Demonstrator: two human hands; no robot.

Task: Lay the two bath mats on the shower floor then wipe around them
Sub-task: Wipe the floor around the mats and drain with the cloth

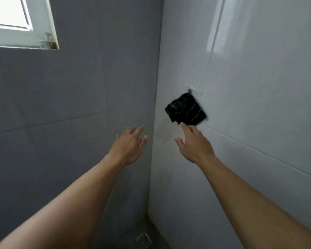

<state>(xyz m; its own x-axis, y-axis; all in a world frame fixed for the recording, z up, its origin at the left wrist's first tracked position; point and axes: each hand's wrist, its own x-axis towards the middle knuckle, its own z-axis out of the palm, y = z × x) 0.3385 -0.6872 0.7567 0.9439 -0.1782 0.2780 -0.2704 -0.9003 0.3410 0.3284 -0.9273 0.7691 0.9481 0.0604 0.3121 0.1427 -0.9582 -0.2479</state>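
Black striped cloth (186, 110) on wall hook (189, 90), right hand (194, 142) just below

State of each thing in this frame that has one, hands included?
black cloth, hanging from wall hook, ungripped
left hand, open, holding nothing
right hand, open, reaching the cloth's lower edge
floor drain, uncovered
window, open or shut unclear

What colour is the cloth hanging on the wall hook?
Black cloth with thin pale stripes; head view.
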